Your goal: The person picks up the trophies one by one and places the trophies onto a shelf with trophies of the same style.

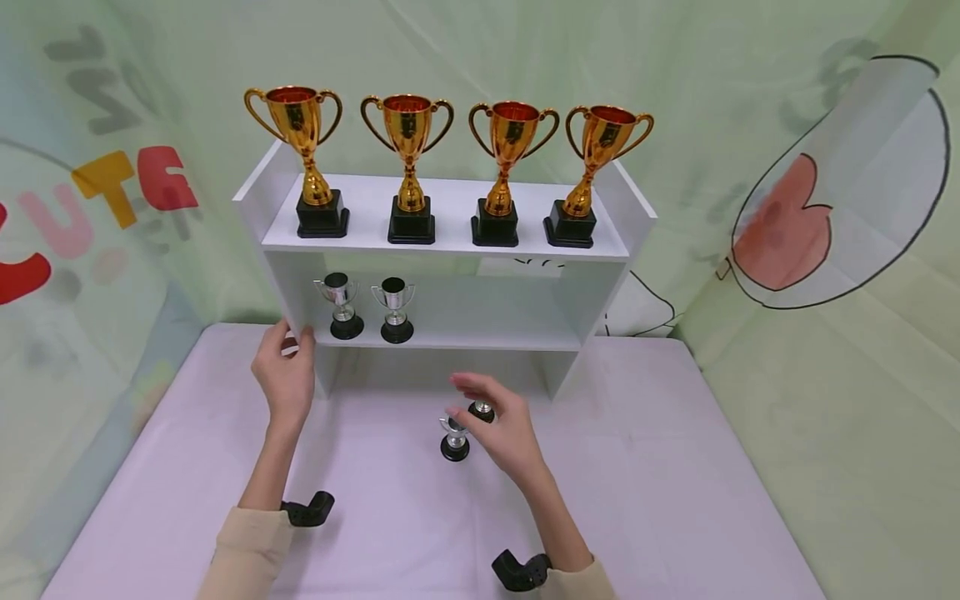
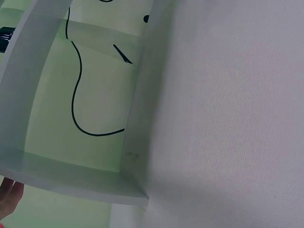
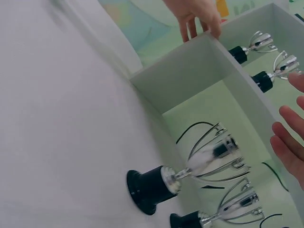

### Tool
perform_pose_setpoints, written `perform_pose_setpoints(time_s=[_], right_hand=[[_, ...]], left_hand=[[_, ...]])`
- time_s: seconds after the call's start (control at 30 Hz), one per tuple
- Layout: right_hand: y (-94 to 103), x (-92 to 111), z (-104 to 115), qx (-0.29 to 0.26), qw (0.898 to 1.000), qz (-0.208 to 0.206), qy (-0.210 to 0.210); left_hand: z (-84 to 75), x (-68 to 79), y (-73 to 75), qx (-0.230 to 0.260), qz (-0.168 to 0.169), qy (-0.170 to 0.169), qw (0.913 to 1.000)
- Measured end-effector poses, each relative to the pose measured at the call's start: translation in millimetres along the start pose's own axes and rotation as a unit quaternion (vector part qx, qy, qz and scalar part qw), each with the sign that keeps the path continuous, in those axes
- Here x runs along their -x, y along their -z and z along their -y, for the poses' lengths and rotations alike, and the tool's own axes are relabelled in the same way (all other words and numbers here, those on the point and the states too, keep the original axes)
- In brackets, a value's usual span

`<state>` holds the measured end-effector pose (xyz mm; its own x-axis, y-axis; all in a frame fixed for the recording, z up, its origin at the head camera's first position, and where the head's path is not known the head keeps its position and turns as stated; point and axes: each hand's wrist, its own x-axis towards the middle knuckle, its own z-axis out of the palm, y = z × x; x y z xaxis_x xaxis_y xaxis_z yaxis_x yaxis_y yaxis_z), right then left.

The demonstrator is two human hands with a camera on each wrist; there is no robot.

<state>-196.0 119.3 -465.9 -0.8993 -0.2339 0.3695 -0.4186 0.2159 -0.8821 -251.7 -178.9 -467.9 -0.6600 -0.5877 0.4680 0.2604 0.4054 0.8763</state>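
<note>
My left hand [image 1: 287,375] grips the front edge of the left side panel of a white shelf [image 1: 487,310]; its fingers lie against the panel's outer face in the right wrist view. My right hand [image 1: 508,433], thumb and fingers parted, is over two small silver trophy cups and holds nothing. The nearer silver trophy [image 1: 454,447] stands upright on the table on a round black base. Behind it, the other silver trophy [image 1: 482,410] is partly hidden by the right hand in the head view. Both show fully or nearly so in the right wrist view, below the fingers [image 3: 289,137].
Two more silver trophies, one at the left [image 1: 345,317] and one beside it [image 1: 396,321], stand on the middle shelf. Several gold trophies [image 1: 411,192] on black square bases line the top shelf. A pale cloth covers the table [image 1: 675,467]; printed curtains [image 1: 847,375] hang around it.
</note>
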Motion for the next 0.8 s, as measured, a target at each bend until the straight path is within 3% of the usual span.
perform_pose_setpoints(time_s=[0.2,0.53,0.8], right_hand=[[-4.3,15,-12,0.026,0.999,-0.015,-0.031],[-10.2,26,-40,0.002,0.997,-0.014,-0.070],[-14.0,29,-47,-0.013,0.998,-0.011,-0.066]], left_hand=[[-2.0,0.3,1.4,-0.002,0.003,0.007,1.0000],[-1.1,-0.6,2.3,-0.001,0.004,0.011,0.9999],[-4.3,0.2,1.4,-0.006,0.008,0.007,0.9999]])
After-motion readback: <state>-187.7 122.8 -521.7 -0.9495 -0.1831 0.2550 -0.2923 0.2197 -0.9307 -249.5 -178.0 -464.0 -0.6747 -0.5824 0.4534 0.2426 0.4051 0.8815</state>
